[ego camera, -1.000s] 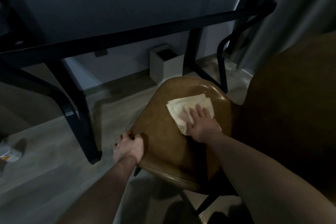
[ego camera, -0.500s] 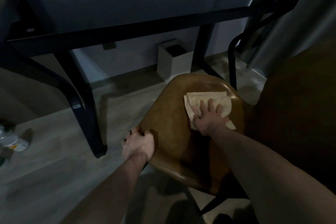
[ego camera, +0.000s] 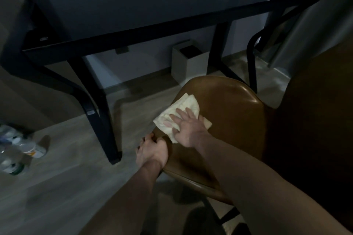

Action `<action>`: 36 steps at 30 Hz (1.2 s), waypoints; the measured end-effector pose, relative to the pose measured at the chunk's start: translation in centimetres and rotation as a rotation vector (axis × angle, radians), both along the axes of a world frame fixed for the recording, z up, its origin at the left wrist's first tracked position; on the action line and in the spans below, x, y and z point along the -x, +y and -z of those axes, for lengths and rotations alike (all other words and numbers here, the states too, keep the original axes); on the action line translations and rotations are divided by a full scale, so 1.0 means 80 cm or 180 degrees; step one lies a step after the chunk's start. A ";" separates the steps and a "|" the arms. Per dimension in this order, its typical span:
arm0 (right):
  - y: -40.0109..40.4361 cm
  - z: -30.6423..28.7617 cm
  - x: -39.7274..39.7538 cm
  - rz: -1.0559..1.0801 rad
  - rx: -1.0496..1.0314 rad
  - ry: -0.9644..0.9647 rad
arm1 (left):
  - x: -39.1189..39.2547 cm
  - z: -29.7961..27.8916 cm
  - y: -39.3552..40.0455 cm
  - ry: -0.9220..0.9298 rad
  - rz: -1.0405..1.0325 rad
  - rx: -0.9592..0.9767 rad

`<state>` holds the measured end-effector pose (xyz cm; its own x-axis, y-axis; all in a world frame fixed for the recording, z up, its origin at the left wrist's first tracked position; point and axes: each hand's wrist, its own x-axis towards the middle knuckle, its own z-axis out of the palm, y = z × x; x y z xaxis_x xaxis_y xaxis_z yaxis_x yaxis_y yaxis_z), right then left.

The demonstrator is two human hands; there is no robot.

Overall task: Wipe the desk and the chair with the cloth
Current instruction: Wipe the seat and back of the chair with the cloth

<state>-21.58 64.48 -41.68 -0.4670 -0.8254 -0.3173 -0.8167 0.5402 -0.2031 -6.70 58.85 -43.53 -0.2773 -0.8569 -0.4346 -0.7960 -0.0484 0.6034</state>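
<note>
Our left hand (ego camera: 151,151) grips the chair (ego camera: 229,120) seat's near-left edge, fingers curled round it. Right hand (ego camera: 188,127) presses flat, fingers spread, on the cloth (ego camera: 180,113), which overhangs that edge; another leftward stroke could drag it off. Since earlier, cloth crossed from far-right. Table (ego camera: 152,0) beyond.

A dim indoor view. Pale light enters far above and right of the hands, beside the curtain (ego camera: 315,15). A soft sheen marks the chair (ego camera: 238,105) seat beyond the pressing hand. Wide-angle bending curves the edges. Bottles (ego camera: 21,150) far left look blurred.
</note>
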 end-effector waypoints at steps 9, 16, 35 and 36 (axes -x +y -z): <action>0.123 -0.018 -0.055 0.0331 0.0128 -0.0644 | -0.005 -0.008 0.004 0.0286 -0.0292 -0.0197; 0.111 -0.018 -0.050 0.0405 -0.0085 -0.0701 | -0.006 -0.012 0.008 0.0515 -0.0565 -0.0217; -0.049 0.014 0.019 0.0183 -0.0215 0.0161 | 0.004 0.020 -0.011 0.0170 -0.0271 0.0155; -0.043 0.011 0.016 0.0152 -0.0197 0.0106 | 0.003 0.019 -0.009 0.0193 -0.0286 0.0126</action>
